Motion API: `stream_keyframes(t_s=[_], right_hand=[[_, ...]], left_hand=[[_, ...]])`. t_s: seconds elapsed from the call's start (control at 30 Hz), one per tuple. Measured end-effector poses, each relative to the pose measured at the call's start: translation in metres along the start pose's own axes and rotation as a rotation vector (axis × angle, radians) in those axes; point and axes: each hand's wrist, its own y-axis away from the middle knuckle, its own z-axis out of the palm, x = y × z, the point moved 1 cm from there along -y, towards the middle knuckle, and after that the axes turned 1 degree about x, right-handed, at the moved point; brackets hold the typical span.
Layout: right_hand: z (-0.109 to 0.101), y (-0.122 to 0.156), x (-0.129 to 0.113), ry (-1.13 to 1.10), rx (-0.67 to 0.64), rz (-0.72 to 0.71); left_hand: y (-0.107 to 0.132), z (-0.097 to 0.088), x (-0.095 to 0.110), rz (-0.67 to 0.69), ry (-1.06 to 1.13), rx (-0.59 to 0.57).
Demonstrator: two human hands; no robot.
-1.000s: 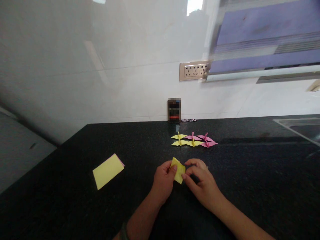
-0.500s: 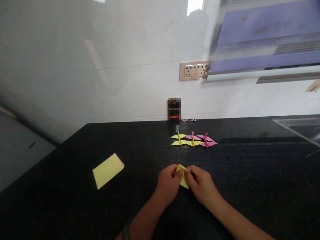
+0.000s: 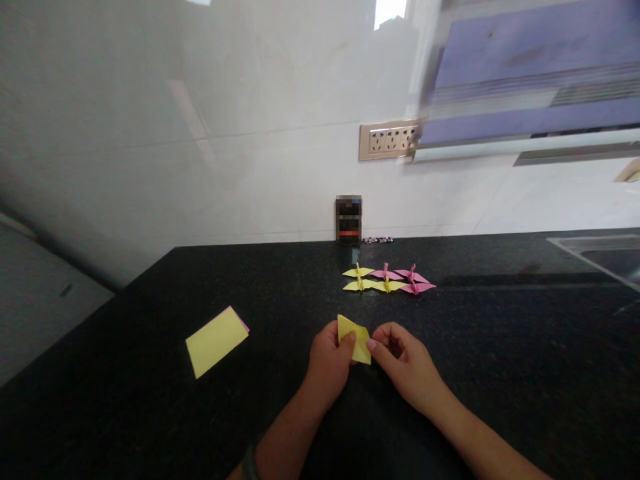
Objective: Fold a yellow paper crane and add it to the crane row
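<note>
Both hands hold a small folded yellow paper point(image 3: 354, 331) just above the black stone counter point(image 3: 125, 413). My left hand point(image 3: 327, 363) pinches its left side with thumb on top. My right hand point(image 3: 407, 367) pinches the paper's right lower corner between thumb and forefinger, other fingers curled. Beyond the hands lie several finished paper cranes point(image 3: 387, 280), yellow and pink, in two short rows.
A stack of yellow square sheets with a pink one underneath point(image 3: 216, 341) lies to the left. A small dark box point(image 3: 349, 219) stands against the white tiled wall, under a socket strip point(image 3: 390, 141). A sink edge point(image 3: 595, 257) shows at far right.
The hands closed together over the paper, folding it up, then drew slightly apart; the paper now lies flatter and sticks out above the left thumb.
</note>
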Motion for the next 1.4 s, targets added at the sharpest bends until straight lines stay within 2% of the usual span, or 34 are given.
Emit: stream_keyframes(t_s=[0.13,0.33,0.87,1.1,1.2,1.27,1.33,1.4], right_hand=[[-0.001,-0.001,-0.002,-0.010,0.022,-0.027],[0.001,0.001,-0.001,0.121,0.061,-0.077],[0.008,0.003,0.003,0.151,0.083,-0.093],[0.005,0.003,0.001,0.205,0.040,-0.120],[0.001,0.001,-0.002,0.241,0.059,-0.173],[-0.001,-0.001,-0.003,0.244,0.013,-0.225],[-0.002,-0.002,-0.002,0.240,-0.026,-0.249],[-0.002,-0.003,0.001,0.237,-0.004,-0.234]], left_hand=[[0.004,0.004,0.001,0.038,-0.029,-0.077],[0.008,0.008,0.000,0.079,-0.037,-0.092],[0.009,0.009,0.004,0.155,-0.165,-0.015],[0.004,0.004,0.001,0.103,-0.078,-0.024],[0.003,0.004,-0.004,0.096,-0.106,-0.085],[0.003,0.005,-0.006,0.096,-0.102,-0.129],[0.003,0.007,-0.006,0.092,-0.043,-0.144],[0.003,0.008,-0.004,0.068,0.040,-0.122]])
